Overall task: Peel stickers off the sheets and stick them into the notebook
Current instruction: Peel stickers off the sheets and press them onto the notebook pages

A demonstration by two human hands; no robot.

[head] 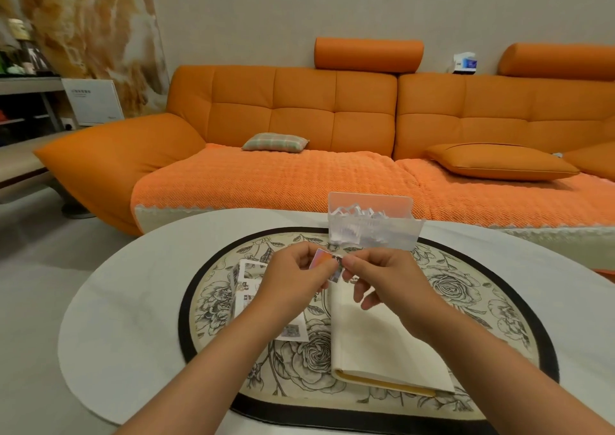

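One cream-paged notebook (372,331) lies flat below us. Above its far edge our left hand (293,284) pinches a small pink-orange sticker sheet (321,261), and our right hand (389,278) pinches the sheet's right end. The blank page sits straight down, nearer the right hand.

A white oval table (126,318) is carrying a round floral-print mat with a black border (466,284). A cream notebook (376,341), white sticker sheets (248,274) left of it and a clear plastic box (369,228) are lying on the mat.
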